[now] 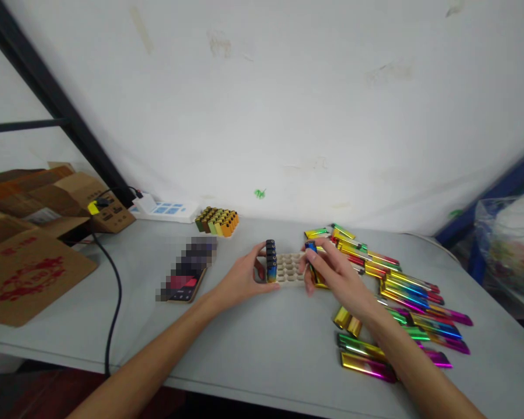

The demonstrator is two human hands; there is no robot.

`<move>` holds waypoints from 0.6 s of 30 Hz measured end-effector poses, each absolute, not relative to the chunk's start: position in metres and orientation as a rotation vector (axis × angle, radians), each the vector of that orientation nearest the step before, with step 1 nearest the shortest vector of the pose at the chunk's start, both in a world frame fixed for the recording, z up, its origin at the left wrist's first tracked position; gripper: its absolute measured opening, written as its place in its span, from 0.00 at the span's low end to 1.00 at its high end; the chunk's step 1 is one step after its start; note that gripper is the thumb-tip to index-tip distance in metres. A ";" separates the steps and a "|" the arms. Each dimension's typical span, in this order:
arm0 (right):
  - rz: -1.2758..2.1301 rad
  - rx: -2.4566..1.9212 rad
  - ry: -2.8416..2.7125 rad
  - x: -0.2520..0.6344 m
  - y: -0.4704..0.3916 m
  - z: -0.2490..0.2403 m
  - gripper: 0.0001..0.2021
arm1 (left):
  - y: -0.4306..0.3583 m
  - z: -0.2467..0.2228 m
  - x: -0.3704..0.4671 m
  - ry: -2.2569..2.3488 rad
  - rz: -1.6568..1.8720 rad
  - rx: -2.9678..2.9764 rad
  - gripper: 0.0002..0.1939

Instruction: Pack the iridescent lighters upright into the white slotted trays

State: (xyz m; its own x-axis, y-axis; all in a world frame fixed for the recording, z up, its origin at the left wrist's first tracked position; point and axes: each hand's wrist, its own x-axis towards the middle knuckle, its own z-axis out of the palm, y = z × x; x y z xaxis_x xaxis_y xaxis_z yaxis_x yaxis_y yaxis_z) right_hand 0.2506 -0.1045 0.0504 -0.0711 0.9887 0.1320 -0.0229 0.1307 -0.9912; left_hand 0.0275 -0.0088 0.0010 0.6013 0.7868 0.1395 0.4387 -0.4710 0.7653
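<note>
A pale tray [289, 269] with rows of holes rests on the table in front of me. Several dark-topped blue lighters [271, 261] stand upright in a row at its left end. My left hand [244, 274] is closed around that end, thumb at the near side and fingers at the far side. My right hand [338, 270] pinches a blue lighter [311, 249] above the tray's right end; its lower part is partly hidden by the fingers. Many shiny multicoloured lighters [408, 285] lie loose to the right, partly under my right forearm.
A filled block of yellow and green lighters [217, 221] stands near the wall, beside a white power strip [170, 210]. A partly blurred phone [187, 285] lies left of my left hand. Cardboard boxes [39, 250] and a black cable [119, 291] occupy the left side.
</note>
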 end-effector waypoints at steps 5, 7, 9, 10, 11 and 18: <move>1.241 -1.111 -1.149 0.239 -0.107 0.041 0.20 | -0.009 0.001 0.028 0.972 0.645 2.121 0.51; 1.163 -1.153 -1.149 0.238 -0.107 0.037 0.24 | -0.009 0.000 0.028 0.970 0.642 2.124 0.51; 1.070 -1.190 -1.165 0.238 -0.106 0.034 0.27 | -0.008 0.000 0.028 0.966 0.638 2.124 0.51; 1.061 -1.192 -1.165 0.238 -0.106 0.032 0.28 | -0.008 0.000 0.028 0.965 0.636 2.124 0.51; 1.084 -1.179 -1.155 0.239 -0.106 0.031 0.29 | -0.008 0.000 0.027 0.965 0.635 2.126 0.51; 1.174 -1.238 -1.065 0.237 -0.102 0.026 0.25 | -0.007 -0.002 0.027 0.966 0.649 2.138 0.52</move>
